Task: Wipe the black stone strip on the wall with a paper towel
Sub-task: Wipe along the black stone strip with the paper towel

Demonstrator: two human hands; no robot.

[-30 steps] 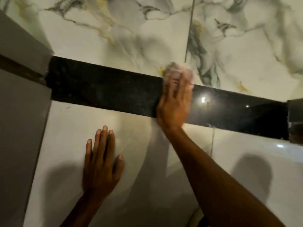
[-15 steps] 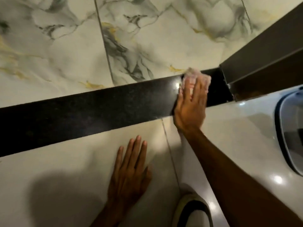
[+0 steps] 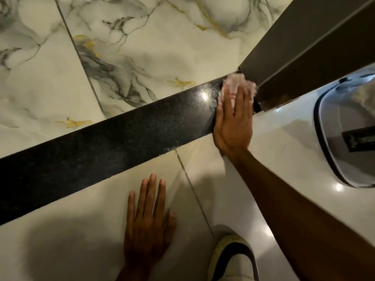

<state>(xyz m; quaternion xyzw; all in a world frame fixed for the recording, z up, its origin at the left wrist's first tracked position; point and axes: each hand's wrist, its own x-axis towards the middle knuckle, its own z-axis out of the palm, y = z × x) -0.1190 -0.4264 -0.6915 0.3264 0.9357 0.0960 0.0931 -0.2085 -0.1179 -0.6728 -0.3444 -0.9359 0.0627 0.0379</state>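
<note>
The black stone strip [image 3: 113, 147] runs across the wall, rising from lower left to upper right between marbled tiles above and plain pale tiles below. At the strip's right end my right hand [image 3: 233, 122] lies flat with fingers together, pressing a crumpled pale paper towel [image 3: 235, 83] against the stone. Only the towel's top shows above the fingertips. My left hand [image 3: 148, 220] rests flat on the pale tile below the strip, fingers spread, holding nothing.
A dark grey panel [image 3: 304, 37] meets the strip's right end. A glossy white fixture with a grey oval lid [image 3: 345, 134] sits at the right. A white and black rounded object [image 3: 233, 258] lies at the bottom edge. A grout line [image 3: 190, 185] crosses the lower tile.
My right hand slid the towel rightward along the strip, from its middle to its right end by the grey panel. The view swung right with it; my left hand stays flat on the lower tile.
</note>
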